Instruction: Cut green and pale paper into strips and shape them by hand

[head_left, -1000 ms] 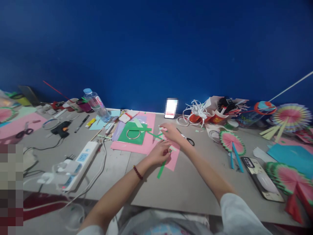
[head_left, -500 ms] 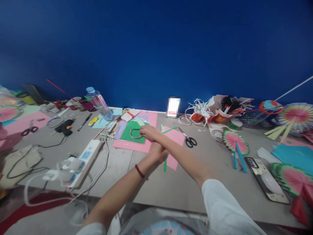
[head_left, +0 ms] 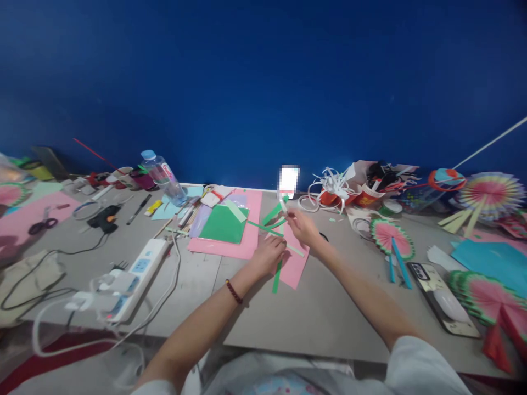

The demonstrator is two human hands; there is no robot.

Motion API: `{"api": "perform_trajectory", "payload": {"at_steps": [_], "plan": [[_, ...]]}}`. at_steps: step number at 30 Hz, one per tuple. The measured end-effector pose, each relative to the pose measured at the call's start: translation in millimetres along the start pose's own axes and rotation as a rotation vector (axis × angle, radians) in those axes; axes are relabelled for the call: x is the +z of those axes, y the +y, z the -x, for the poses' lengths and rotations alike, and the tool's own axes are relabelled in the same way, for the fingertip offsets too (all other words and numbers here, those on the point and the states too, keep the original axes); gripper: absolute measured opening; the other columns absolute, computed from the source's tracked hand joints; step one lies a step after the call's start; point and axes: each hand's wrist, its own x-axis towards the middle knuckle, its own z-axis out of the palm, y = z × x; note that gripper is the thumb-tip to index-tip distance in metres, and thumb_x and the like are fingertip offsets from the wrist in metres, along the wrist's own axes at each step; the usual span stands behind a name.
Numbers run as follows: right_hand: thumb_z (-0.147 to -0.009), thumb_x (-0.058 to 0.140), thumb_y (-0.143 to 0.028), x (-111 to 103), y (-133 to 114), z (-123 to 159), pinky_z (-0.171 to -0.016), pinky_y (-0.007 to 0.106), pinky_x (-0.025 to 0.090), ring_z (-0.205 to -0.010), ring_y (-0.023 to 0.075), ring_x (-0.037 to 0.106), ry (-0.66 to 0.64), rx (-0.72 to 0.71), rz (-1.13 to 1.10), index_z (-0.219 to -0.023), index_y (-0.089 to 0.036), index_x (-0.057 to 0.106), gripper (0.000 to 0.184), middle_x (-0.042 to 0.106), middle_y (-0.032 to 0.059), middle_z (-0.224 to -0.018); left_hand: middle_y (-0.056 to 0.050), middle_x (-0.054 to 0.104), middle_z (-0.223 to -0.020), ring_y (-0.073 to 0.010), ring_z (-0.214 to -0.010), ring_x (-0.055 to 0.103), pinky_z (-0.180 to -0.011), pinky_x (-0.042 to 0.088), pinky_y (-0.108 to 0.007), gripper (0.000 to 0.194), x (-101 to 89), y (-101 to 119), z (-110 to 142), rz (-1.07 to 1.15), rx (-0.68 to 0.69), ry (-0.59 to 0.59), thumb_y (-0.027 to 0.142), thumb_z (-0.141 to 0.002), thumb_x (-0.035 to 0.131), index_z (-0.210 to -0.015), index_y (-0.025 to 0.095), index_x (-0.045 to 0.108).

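My left hand (head_left: 269, 255) rests low on the pink paper sheet (head_left: 295, 264), its fingers bent and pressed down over crossing green paper strips (head_left: 277, 277). Just to the right and farther back, my right hand (head_left: 302, 226) pinches a green paper strip (head_left: 275, 213) with a pale, whitish end at the fingertips. This strip loops upward above the pink sheet. A thin pale strip (head_left: 295, 250) lies slantwise between the hands. Left of them sits a green paper packet (head_left: 224, 224) on larger pink paper (head_left: 254, 219). Scissors are mostly hidden behind my right wrist.
On the left are a plastic bottle (head_left: 164, 178), a power strip (head_left: 140, 277) with cables, and a glue gun (head_left: 105, 218). To the right stand paper cups (head_left: 368, 198), paper fans (head_left: 392, 240) and a phone (head_left: 442, 299) under a white mouse. A lit screen (head_left: 289, 181) leans on the wall.
My right hand has uncrossed from over my left arm and moved right, away from the green packet. The curved strip it carried over the packet now rises above the pink sheet.
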Motion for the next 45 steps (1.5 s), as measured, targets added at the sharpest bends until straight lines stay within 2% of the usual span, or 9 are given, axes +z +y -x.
{"api": "perform_trajectory", "payload": {"at_steps": [3, 6, 11, 16, 24, 30, 33, 37, 45], "plan": [[-0.092, 0.038, -0.025, -3.9, 31.9, 26.4, -0.08, 0.039, 0.049, -0.091, 0.0273, 0.064, 0.044, 0.07, 0.173, -0.104, -0.018, 0.055, 0.022, 0.069, 0.0137, -0.098, -0.008, 0.06, -0.109, -0.0219, -0.108, 0.055, -0.092, 0.047, -0.037, 0.011, 1.1, 0.9, -0.2, -0.016, 0.046, -0.007, 0.014, -0.092, 0.045, -0.094, 0.018, 0.055], [-0.092, 0.035, -0.025, -6.9, 52.4, 47.8, -0.085, 0.04, 0.049, -0.101, 0.0272, 0.063, 0.076, 0.105, 0.184, -0.108, -0.018, 0.053, 0.025, 0.067, 0.0153, -0.109, -0.008, 0.06, -0.11, -0.0217, -0.107, 0.055, -0.092, 0.047, -0.037, 0.013, 1.5, 2.7, 0.3, -0.046, 0.048, -0.025, 0.013, -0.093, 0.043, -0.093, 0.018, 0.055], [-0.093, 0.033, -0.029, -16.1, 66.2, 68.6, -0.079, 0.041, 0.052, -0.094, 0.0264, 0.066, 0.075, 0.221, 0.151, -0.11, -0.018, 0.049, 0.026, 0.066, 0.0148, -0.108, -0.009, 0.06, -0.107, -0.0226, -0.104, 0.056, -0.09, 0.047, -0.038, 0.012, -1.6, 6.1, 0.6, -0.093, 0.032, -0.058, 0.012, -0.091, 0.045, -0.089, 0.017, 0.056], [-0.091, 0.033, -0.027, -29.0, 76.4, 88.8, -0.087, 0.043, 0.049, -0.107, 0.027, 0.062, 0.119, 0.211, 0.161, -0.101, -0.02, 0.048, 0.02, 0.062, 0.017, -0.117, -0.007, 0.061, -0.1, -0.0196, -0.093, 0.058, -0.083, 0.048, -0.033, 0.013, -5.6, 6.8, 0.1, -0.026, -0.012, -0.045, 0.014, -0.091, 0.047, -0.082, 0.017, 0.056], [-0.088, 0.037, -0.029, -74.6, 106.4, 137.1, -0.089, 0.047, 0.048, -0.107, 0.0305, 0.06, 0.223, 0.298, 0.306, -0.098, -0.019, 0.047, 0.017, 0.062, 0.0205, -0.114, -0.007, 0.064, -0.111, -0.0176, -0.1, 0.06, -0.087, 0.048, -0.031, 0.012, -4.4, 6.9, -3.5, 0.191, 0.053, -0.075, 0.015, -0.088, 0.051, -0.082, 0.018, 0.061], [-0.086, 0.043, -0.027, -83.8, 81.8, 146.2, -0.092, 0.046, 0.047, -0.109, 0.0287, 0.06, 0.176, 0.178, 0.282, -0.092, -0.022, 0.048, 0.009, 0.062, 0.0167, -0.117, -0.004, 0.064, -0.119, -0.0197, -0.116, 0.055, -0.105, 0.038, -0.037, 0.013, -3.3, 10.2, -7.6, 0.194, 0.127, -0.116, 0.013, -0.086, 0.053, -0.092, 0.019, 0.062], [-0.088, 0.041, -0.026, -71.9, 58.3, 145.0, -0.091, 0.041, 0.049, -0.111, 0.0251, 0.059, 0.006, 0.107, 0.177, -0.092, -0.023, 0.049, 0.009, 0.061, 0.013, -0.123, -0.005, 0.067, -0.111, -0.0204, -0.106, 0.059, -0.091, 0.045, -0.035, 0.012, -2.9, 13.4, -4.6, 0.087, 0.122, -0.126, 0.014, -0.088, 0.051, -0.092, 0.018, 0.062], [-0.091, 0.039, -0.025, -55.1, 42.5, 142.6, -0.086, 0.037, 0.051, -0.101, 0.0218, 0.064, -0.127, 0.144, 0.096, -0.109, -0.021, 0.049, 0.021, 0.061, 0.0125, -0.122, -0.005, 0.069, -0.096, -0.0201, -0.095, 0.062, -0.081, 0.047, -0.033, 0.012, -3.5, 17.8, 0.9, -0.022, 0.113, -0.146, 0.018, -0.091, 0.049, -0.093, 0.018, 0.061], [-0.09, 0.037, -0.024, -45.8, 36.4, 148.8, -0.084, 0.04, 0.053, -0.106, 0.0237, 0.064, -0.057, 0.236, 0.088, -0.105, -0.024, 0.05, 0.02, 0.062, 0.0113, -0.123, -0.011, 0.066, -0.115, -0.0202, -0.104, 0.063, -0.101, 0.044, -0.039, 0.014, 7.9, 13.8, -3.6, 0.015, -0.011, 0.026, 0.023, -0.092, 0.048, -0.103, 0.016, 0.055]]}}
